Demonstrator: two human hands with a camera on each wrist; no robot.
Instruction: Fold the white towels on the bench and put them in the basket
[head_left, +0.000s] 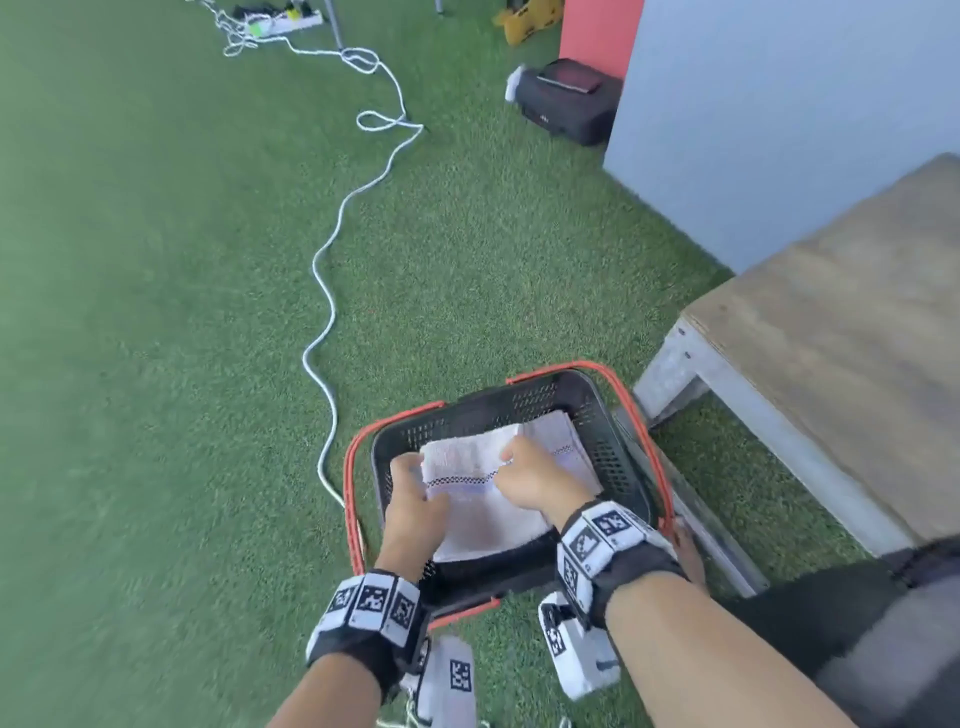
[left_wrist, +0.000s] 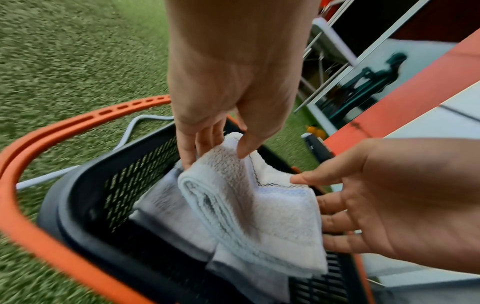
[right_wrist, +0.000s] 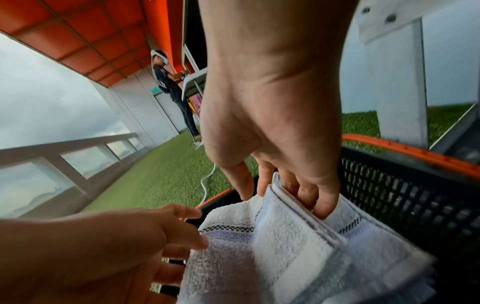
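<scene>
A black basket (head_left: 498, 402) with red handles stands on the turf by the bench (head_left: 831, 322), whose wooden top is bare. Both hands hold a folded white towel (head_left: 467, 462) low inside the basket. My left hand (head_left: 415, 483) pinches its left edge, thumb on top and fingers beneath (left_wrist: 189, 158). My right hand (head_left: 511, 462) grips the right edge, with the thumb above and the fingers (right_wrist: 319, 205) tucked under. The towel (left_wrist: 259, 205) sags between them. Below it in the basket (left_wrist: 130, 185) lies another folded white towel (left_wrist: 166, 218), also showing in the right wrist view (right_wrist: 363, 236).
A white cable (head_left: 332, 312) snakes over the green turf left of the basket. A black case (head_left: 571, 104) sits by a grey-blue wall (head_left: 779, 104) at the back. Another person (right_wrist: 174, 92) stands far off beside a glass railing (right_wrist: 64, 148).
</scene>
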